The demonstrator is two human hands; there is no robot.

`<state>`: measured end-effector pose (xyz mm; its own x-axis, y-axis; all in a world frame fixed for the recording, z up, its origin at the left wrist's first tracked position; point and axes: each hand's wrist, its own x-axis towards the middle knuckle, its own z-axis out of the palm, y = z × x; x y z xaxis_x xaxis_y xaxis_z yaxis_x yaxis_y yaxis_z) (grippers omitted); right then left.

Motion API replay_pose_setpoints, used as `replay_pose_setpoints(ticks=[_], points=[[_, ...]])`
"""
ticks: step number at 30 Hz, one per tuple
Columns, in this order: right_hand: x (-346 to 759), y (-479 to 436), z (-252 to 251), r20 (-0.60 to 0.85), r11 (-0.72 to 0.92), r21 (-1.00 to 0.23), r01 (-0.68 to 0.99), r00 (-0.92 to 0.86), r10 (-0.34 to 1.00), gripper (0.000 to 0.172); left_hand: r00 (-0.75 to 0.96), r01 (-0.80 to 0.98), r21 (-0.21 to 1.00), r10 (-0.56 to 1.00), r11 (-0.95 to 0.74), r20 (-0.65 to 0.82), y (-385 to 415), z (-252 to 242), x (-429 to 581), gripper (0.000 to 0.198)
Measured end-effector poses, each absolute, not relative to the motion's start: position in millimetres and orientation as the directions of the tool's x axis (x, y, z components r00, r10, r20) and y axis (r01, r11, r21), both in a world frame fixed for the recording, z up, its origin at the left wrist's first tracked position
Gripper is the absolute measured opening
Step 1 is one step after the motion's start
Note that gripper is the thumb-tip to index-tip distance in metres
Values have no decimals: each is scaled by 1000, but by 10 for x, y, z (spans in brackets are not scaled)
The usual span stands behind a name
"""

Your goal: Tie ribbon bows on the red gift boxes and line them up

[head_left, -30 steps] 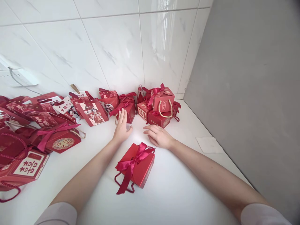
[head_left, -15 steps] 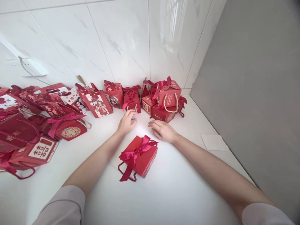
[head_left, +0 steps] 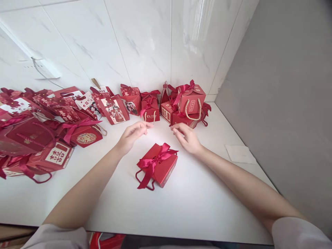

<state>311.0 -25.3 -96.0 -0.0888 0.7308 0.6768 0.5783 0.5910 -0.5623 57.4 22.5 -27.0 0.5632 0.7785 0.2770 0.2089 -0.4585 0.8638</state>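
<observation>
A red gift box (head_left: pixel 166 169) with a shiny crimson ribbon bow (head_left: pixel 155 160) lies on the white table (head_left: pixel 202 204) between my forearms. Its dark red cord handle (head_left: pixel 145 185) rests on the tabletop at the near left. Beyond the box to the left, my left hand (head_left: pixel 133 136) is held with fingers stretched out and nothing in it. My right hand (head_left: pixel 187 137) is on the other side, fingers loosely curved and apart, also holding nothing. Neither hand touches the box. The upright boxes at the wall (head_left: pixel 150 112) are just past my fingertips.
Many red gift boxes (head_left: pixel 85 136) crowd the left side and the tiled wall (head_left: pixel 145 41). A small stack (head_left: pixel 192 100) stands at the back right. A white paper (head_left: pixel 240 154) lies near the right edge, beside a grey panel (head_left: pixel 280 86).
My hands have drawn apart and their fingers have opened more. The view has shifted, so the table's near edge now shows. The bow-tied box stays in its place on the table.
</observation>
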Motion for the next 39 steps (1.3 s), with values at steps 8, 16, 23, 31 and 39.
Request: replay_pose_setpoints(ticks=[8,16,23,31,39], points=[[2622,-1001,-441,802,861,58,506,-537,261,43,778,316,776,617,-546,117,-290,-203,278,28],[2277,-1218,-696,721,687,289,667,-623,302,11,638,341,785,740,-517,210,-389,-319,400,39],[2294,-1176,-760,731,735,261,626,-626,273,21,354,422,789,883,-446,310,-548,-489,617,45],[2306,-1141,-813,753,779,178,601,-593,285,15,312,421,831,918,-363,243,-492,-581,607,51],[2330,-1086,-820,738,826,197,527,-635,229,17,321,423,836,921,-349,222,-466,-553,618,45]])
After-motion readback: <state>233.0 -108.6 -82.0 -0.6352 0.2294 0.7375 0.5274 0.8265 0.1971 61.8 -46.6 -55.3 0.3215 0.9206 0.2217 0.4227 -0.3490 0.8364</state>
